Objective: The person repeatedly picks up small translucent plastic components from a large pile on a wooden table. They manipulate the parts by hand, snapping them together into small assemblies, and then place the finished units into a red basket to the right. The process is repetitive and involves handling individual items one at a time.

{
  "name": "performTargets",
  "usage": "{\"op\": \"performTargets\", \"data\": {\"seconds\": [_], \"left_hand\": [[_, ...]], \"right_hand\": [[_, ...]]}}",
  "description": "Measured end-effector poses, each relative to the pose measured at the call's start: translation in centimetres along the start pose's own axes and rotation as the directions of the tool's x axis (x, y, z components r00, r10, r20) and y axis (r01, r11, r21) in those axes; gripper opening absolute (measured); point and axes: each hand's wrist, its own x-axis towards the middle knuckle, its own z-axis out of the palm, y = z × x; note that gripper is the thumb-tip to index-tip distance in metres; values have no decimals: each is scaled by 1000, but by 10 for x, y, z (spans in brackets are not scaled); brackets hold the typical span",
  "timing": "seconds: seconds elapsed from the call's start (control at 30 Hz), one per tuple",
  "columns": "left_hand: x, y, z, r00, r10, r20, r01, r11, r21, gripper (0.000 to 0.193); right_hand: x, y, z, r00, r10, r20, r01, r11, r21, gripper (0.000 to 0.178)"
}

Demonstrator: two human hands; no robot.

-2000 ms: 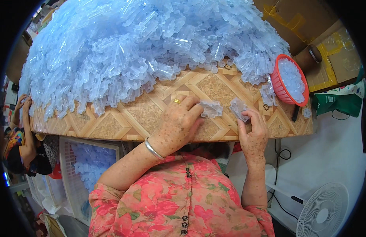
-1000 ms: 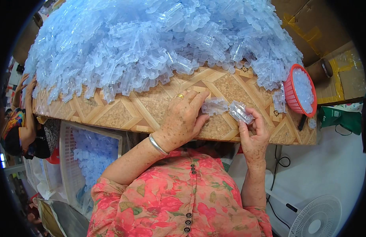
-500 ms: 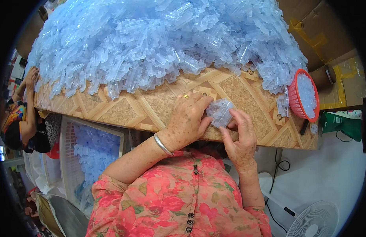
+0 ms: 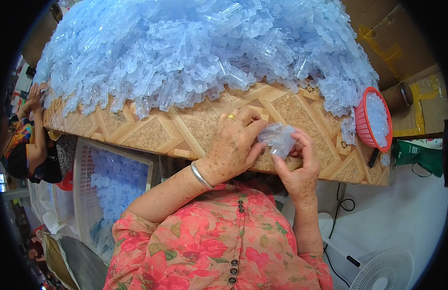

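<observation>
Just above the near edge of the wood-patterned table (image 4: 195, 126), both hands meet around a small bunch of clear plastic pieces (image 4: 278, 137). My left hand (image 4: 231, 142), with a ring and a silver bangle, pinches the bunch's left side between thumb and fingers. On the other side, the thumb and bent fingers of my right hand (image 4: 302, 166) grip it too. How many pieces are in the bunch cannot be made out. A huge heap of similar bluish clear plastic pieces (image 4: 199, 53) covers the far part of the table.
A red plastic basket (image 4: 363, 121) holding small clear pieces stands at the table's right end. Left below the table edge is a white crate (image 4: 83, 193) with more pieces. Another person's hand (image 4: 35, 99) touches the heap's left side. A white fan (image 4: 383, 273) stands lower right.
The bunch of plastic pieces has shifted slightly right and turned a little between my fingers. My right hand has moved slightly right with it, its fingers curled further around the bunch.
</observation>
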Motion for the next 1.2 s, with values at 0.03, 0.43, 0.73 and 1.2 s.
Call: {"op": "performTargets", "data": {"seconds": [0.03, 0.43, 0.73, 1.2], "left_hand": [[0, -1, 0, 1000, 4, 20, -4, 1000, 8, 45], [9, 7, -7, 999, 36, 33, -36, 999, 6, 55], [21, 4, 14, 987, 161, 12, -159, 983, -91, 69], [-4, -1, -2, 991, -67, 116, 68, 998, -8, 64]], "right_hand": [[-1, 4, -4, 997, 73, -2, -72, 994, 79, 58], [1, 19, -40, 866, 493, 87, -323, 417, 850, 43], [13, 29, -57, 900, 430, 78, -410, 770, 490, 42], [29, -2, -34, 977, 214, 9, -201, 930, -307, 75]]}}
